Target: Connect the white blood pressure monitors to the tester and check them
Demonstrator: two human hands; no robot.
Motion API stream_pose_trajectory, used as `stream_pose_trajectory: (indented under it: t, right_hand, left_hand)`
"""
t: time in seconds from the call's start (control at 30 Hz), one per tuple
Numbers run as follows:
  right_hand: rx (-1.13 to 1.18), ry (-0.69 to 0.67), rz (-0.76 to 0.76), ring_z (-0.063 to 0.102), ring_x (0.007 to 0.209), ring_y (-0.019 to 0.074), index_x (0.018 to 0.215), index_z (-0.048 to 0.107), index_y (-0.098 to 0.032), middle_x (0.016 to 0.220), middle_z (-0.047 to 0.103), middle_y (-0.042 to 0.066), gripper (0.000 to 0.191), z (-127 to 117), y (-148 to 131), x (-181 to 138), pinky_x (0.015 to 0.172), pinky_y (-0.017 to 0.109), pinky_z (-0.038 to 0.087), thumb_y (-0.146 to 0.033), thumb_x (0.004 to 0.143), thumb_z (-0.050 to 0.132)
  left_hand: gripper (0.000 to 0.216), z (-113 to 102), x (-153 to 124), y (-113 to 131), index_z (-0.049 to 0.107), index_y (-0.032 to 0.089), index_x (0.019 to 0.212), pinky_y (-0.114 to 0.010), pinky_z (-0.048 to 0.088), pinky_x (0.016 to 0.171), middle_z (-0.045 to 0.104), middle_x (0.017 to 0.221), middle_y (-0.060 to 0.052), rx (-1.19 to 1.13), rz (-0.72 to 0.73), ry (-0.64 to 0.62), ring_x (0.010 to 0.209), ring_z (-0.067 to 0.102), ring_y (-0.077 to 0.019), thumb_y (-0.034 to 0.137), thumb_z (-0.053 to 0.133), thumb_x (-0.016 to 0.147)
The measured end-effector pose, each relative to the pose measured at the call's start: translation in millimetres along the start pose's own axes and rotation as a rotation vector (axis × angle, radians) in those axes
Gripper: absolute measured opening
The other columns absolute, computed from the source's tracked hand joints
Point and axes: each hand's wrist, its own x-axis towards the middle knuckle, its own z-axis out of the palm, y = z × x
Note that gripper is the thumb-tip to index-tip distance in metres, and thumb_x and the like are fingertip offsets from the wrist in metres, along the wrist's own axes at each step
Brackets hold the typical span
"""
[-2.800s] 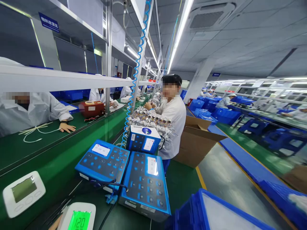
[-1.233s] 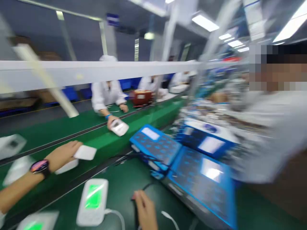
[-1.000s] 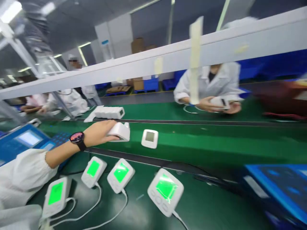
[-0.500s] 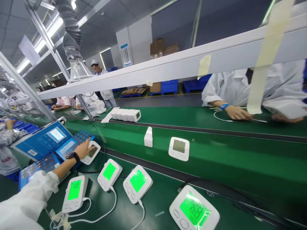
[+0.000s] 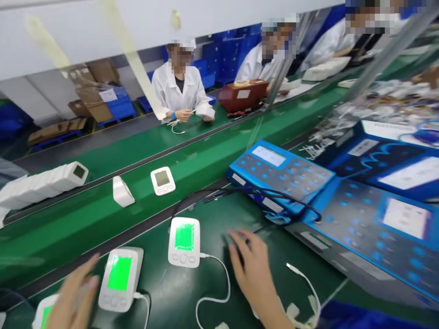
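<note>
My right hand (image 5: 254, 269) lies on the dark green bench with its fingers stretched forward over a black plug (image 5: 236, 246); it grips nothing. My left hand (image 5: 73, 297) is low at the left, blurred, just beside a white monitor with a lit green screen (image 5: 120, 278). Another lit white monitor (image 5: 184, 241) stands between my hands, and a white cable (image 5: 214, 292) trails from it. A third lit monitor (image 5: 44, 313) peeks in at the bottom left corner.
On the green conveyor belt (image 5: 85, 224) lie an unlit monitor (image 5: 163, 180), a white unit on its side (image 5: 121, 191) and a row of white units (image 5: 44, 183). Blue test boxes (image 5: 279, 176) with black cables (image 5: 240, 194) fill the right. Co-workers sit across by a red-brown device (image 5: 243, 93).
The view has swung from the left end of the bench to the right. My left hand left the monitor by the blue tester and dropped near the lit monitors. My right hand has come into view.
</note>
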Motion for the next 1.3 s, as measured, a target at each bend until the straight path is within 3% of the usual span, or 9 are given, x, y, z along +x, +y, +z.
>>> stream_pose_trajectory:
  t: [0.13,0.23,0.33,0.6,0.7,0.87,0.97,1.1,1.3]
  right_hand:
    - [0.091,-0.428,0.086,0.066,0.109,0.0283,0.127,0.06,-0.02,0.117,0.07,0.013,0.028,20.9,-49.8,-1.4,0.088,0.037,0.05,-0.032,0.111,0.04]
    - [0.041,-0.503,0.163,0.07,0.079,0.0284,0.105,0.061,-0.018,0.088,0.073,0.011,0.02,39.4,-68.7,3.0,0.065,0.031,0.043,-0.033,0.108,0.048]
    - [0.057,-0.491,0.205,0.069,0.068,0.0276,0.098,0.06,-0.018,0.078,0.072,0.01,0.021,47.3,-69.5,6.6,0.059,0.03,0.034,-0.035,0.107,0.051]
    - [0.403,-0.421,0.296,0.067,0.076,0.0226,0.08,0.056,-0.022,0.082,0.071,0.005,0.03,31.2,-58.6,1.7,0.066,0.027,0.039,-0.038,0.105,0.051]
    - [0.755,-0.377,0.406,0.055,0.064,0.0156,0.074,0.047,-0.022,0.071,0.06,-0.001,0.039,27.9,-51.9,4.1,0.058,0.024,0.034,-0.047,0.104,0.049]
    - [0.996,-0.361,0.507,0.03,0.061,0.0116,0.069,0.035,-0.023,0.065,0.03,-0.007,0.057,33.0,-36.9,6.0,0.054,0.024,0.024,-0.07,0.095,0.053]
    - [1.112,-0.349,0.549,0.034,0.063,0.0129,0.071,0.036,-0.024,0.068,0.033,-0.006,0.06,34.2,-35.6,0.4,0.056,0.024,0.029,-0.077,0.093,0.051]
    - [0.957,-0.412,0.453,0.046,0.064,0.0155,0.076,0.049,-0.022,0.069,0.05,-0.002,0.05,32.1,-43.1,-12.9,0.059,0.026,0.033,-0.065,0.102,0.046]
    - [0.694,-0.441,0.082,0.05,0.056,0.0127,0.066,0.048,-0.02,0.06,0.056,-0.003,0.05,45.7,-66.1,-29.1,0.055,0.026,0.028,-0.053,0.102,0.054]
  left_hand:
    - [0.056,92.2,48.7,123.6,0.062,0.026,0.131,-0.053,0.04,0.117,0.062,0.143,-0.013,-0.228,0.023,-0.198,0.138,0.053,-0.037,0.065,0.047,0.095]
    - [0.046,129.9,88.0,161.0,0.062,0.025,0.083,-0.044,0.055,0.08,0.072,0.087,-0.012,-0.271,0.03,-0.374,0.093,0.07,-0.0352,0.069,0.052,0.09]
    - [0.054,143.2,101.2,163.1,0.046,0.027,0.07,-0.032,0.043,0.057,0.051,0.057,0.002,-0.288,0.045,-0.385,0.059,0.056,-0.023,0.077,0.055,0.085]
    - [0.066,143.6,69.7,167.6,0.031,0.026,0.077,-0.021,0.025,0.045,0.028,0.063,0.009,-0.532,-0.05,-0.376,0.049,0.03,-0.0094,0.086,0.055,0.081]
    - [0.063,143.9,61.2,175.3,0.037,0.025,0.081,-0.016,0.017,0.04,0.032,0.061,0.011,-0.784,-0.242,-0.365,0.044,0.027,-0.0064,0.077,0.073,0.076]
    - [0.044,135.5,62.8,180.7,0.046,0.021,0.078,-0.012,0.028,0.038,0.036,0.061,0.01,-1.253,-0.375,-0.231,0.042,0.028,-0.0036,0.045,0.083,0.081]
    - [0.032,126.6,54.9,176.9,0.059,0.022,0.094,-0.02,0.054,0.058,0.058,0.074,0.003,-1.341,-0.414,-0.21,0.06,0.058,-0.0105,0.047,0.078,0.086]
    - [0.077,122.7,21.0,167.9,0.049,0.034,0.144,-0.049,0.06,0.082,0.071,0.123,-0.013,-1.124,-0.58,-0.563,0.107,0.071,-0.0356,0.077,0.067,0.083]
    - [0.078,106.9,-5.0,157.9,0.057,0.024,0.138,-0.044,0.058,0.09,0.073,0.124,-0.014,-0.715,-0.331,-0.437,0.109,0.071,-0.0378,0.059,0.086,0.075]
